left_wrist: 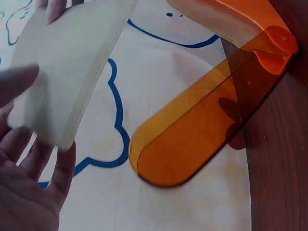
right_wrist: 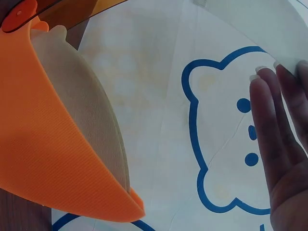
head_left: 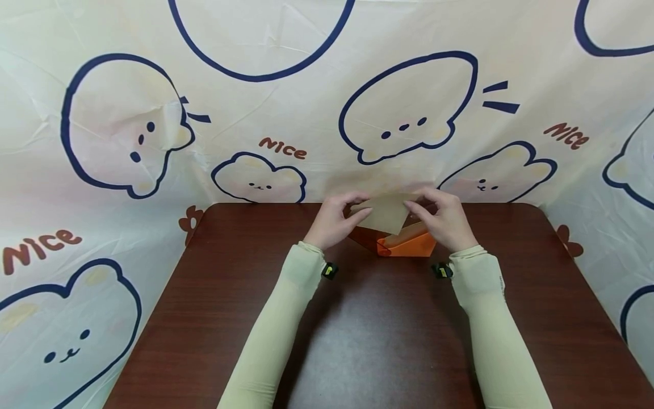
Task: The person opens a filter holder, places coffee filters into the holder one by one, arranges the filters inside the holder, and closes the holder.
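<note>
Both the left hand [head_left: 334, 218] and right hand [head_left: 443, 218] pinch a beige paper stack [head_left: 385, 213] above an orange holder [head_left: 406, 244] at the tabletop's [head_left: 255, 295] upper centre.

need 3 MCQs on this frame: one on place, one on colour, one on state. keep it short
1. Where is the orange holder?
A. at the table's near edge
B. at the table's far edge, by the cloth
C. on the floor

2. What colour are the sleeves?
A. pale green
B. red
C. black

3. How is the beige paper stack held?
A. lying flat on the table, untouched
B. by the left hand alone
C. by both hands, above the holder

Answers: 1 B, the head view shows it at the far edge of the table. 2 A, both arms are pale green. 3 C, left hand and right hand grip its sides.
</note>
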Demonstrator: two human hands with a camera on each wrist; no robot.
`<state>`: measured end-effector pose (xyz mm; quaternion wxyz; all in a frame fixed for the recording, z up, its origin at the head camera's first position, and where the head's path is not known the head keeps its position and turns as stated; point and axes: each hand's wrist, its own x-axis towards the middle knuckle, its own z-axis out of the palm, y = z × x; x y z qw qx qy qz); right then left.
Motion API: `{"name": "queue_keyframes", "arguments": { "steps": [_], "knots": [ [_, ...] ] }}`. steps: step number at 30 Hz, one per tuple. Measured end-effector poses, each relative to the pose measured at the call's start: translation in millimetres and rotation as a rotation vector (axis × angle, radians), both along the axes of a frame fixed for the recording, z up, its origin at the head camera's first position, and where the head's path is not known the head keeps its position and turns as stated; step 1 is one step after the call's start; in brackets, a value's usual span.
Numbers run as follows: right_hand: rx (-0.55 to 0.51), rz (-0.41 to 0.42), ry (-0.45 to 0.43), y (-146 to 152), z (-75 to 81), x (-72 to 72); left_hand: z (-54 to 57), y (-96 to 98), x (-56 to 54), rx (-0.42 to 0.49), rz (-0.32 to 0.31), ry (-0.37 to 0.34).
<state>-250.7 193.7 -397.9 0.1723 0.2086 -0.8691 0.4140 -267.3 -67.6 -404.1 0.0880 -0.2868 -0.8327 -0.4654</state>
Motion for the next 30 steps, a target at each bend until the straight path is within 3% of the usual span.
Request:
{"name": "queue_keyframes", "arguments": {
  "steps": [9,20,30],
  "knots": [
    [-0.025,-0.025,-0.003,11.0,2.8,0.9,-8.6,21.6,-3.0,-0.053,0.079,0.096],
    [0.042,-0.056,-0.088,36.9,0.5,0.2,-20.7,52.5,-5.1,-0.411,0.133,0.279],
    [0.073,-0.069,-0.117,54.2,-13.0,-0.9,-33.6,71.6,-2.3,-0.605,0.135,0.347]
  ]
}}
